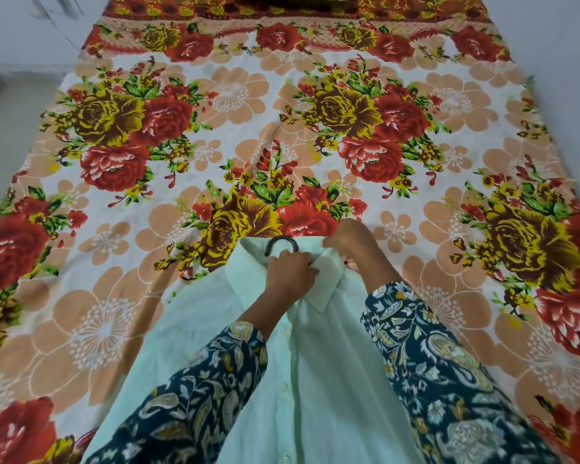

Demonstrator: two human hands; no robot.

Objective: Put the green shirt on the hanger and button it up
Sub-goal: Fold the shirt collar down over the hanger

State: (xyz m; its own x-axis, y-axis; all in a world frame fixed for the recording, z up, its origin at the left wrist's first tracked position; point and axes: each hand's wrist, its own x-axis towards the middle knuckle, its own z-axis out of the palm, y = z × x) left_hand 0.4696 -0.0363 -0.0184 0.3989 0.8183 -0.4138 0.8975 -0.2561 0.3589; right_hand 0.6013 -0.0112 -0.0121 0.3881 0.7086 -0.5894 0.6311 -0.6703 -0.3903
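The pale green shirt [195, 329] lies flat on the bed at the bottom centre, collar pointing away from me. Only the dark hook of the hanger [279, 242] shows, sticking out of the collar; the rest is hidden inside the shirt. My left hand [290, 275] is closed on the collar fabric at the neck opening, just below the hook. My right hand [347, 242] pinches the right side of the collar. White buttons run down the front placket [285, 390], which lies closed between my forearms.
A floral bedsheet [282, 128] in red, yellow and peach covers the whole bed. A pale floor or wall [17, 78] runs along the left edge of the bed. My patterned dark blue sleeves [426, 363] cross the lower part of the shirt.
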